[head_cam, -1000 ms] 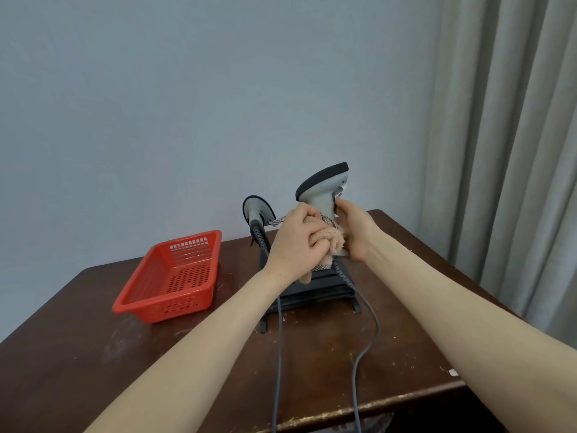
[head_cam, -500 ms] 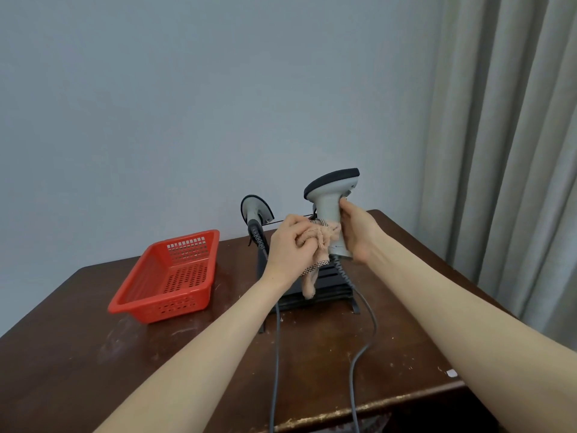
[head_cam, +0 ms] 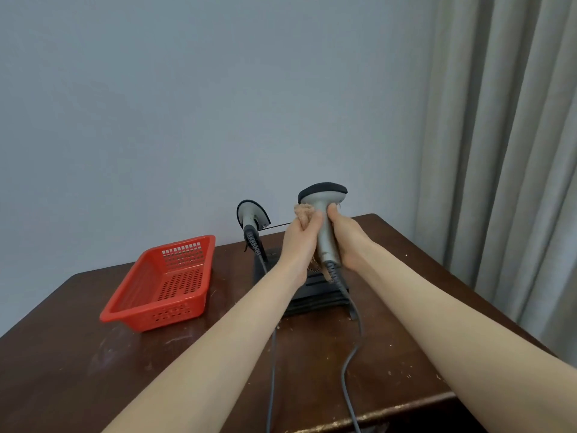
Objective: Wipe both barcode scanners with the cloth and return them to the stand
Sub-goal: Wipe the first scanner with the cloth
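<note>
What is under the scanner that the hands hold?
Under the scanner, its coiled cable runs down before the black stand on the table. The left arm and the cloth cover much of the stand's top.

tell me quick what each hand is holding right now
left hand: closed on the cloth, pressing it against the scanner.
right hand: closed around the scanner's handle.

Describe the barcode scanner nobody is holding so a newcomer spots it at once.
On the dark brown wooden table, find the black slotted stand right of the red perforated plastic basket. The grey scanner with a black-rimmed head stands at its left side. Unlike the matching raised scanner, nobody holds it.
</note>
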A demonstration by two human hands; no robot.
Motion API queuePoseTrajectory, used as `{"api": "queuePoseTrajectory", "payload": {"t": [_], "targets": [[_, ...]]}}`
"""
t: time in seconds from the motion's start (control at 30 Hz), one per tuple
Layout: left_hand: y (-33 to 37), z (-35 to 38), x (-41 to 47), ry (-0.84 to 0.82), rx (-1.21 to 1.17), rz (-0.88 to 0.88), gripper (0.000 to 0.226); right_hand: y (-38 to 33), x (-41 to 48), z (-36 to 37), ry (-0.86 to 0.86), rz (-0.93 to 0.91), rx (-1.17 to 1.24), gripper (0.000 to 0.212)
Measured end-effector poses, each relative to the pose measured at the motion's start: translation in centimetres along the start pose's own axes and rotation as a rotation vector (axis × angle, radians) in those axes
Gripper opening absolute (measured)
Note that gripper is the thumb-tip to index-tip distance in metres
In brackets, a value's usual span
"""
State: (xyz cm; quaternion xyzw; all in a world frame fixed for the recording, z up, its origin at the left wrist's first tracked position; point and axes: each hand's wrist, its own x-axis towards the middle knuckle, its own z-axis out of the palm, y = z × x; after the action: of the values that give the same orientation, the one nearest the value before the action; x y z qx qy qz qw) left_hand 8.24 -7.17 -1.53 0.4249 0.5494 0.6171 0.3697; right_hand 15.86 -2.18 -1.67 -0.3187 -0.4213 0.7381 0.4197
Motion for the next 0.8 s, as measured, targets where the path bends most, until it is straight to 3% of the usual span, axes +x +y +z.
{"api": "queuePoseTrajectory", "payload": {"t": [0.1, 0.27, 0.4, 0.5, 0.6, 0.73, 0.8], "targets": [[-0.9, 0.4, -0.5, 0.018, 0.113, 0.106, 0.008, -0.8, 0.1, 0.1, 0.053, -0.027, -0.106, 0.047], [-1.7, 0.4, -0.7, 0.081, 0.217, 0.174, 0.022, -1.1, 0.6, 0.1, 0.132, -0.02, -0.248, 0.046], [-1.4, -0.1, -0.1, 0.183, 0.231, 0.206, 0.01, -1.3, 0.4, 0.2, 0.059, -0.07, -0.208, 0.027], [-1.1, -0.2, 0.2, 0.244, 0.242, 0.221, 0.011, -1.1, 0.7, 0.5, 0.132, -0.155, -0.312, 0.016], [-0.8, 0.2, 0.3, 0.271, 0.313, 0.261, 0.011, -0.9, 1.0, 1.1, 0.217, -0.205, -0.43, 0.027], [-0.9, 0.9, -0.2, 0.218, 0.534, 0.413, 0.008, -2.2, 0.3, 1.3, 0.133, -0.096, -0.219, 0.039], [-1.1, 1.2, -0.8, 0.124, 0.595, 0.543, 0.024, -2.9, -0.1, 0.5, 0.01, 0.019, -0.037, 0.041]]}}
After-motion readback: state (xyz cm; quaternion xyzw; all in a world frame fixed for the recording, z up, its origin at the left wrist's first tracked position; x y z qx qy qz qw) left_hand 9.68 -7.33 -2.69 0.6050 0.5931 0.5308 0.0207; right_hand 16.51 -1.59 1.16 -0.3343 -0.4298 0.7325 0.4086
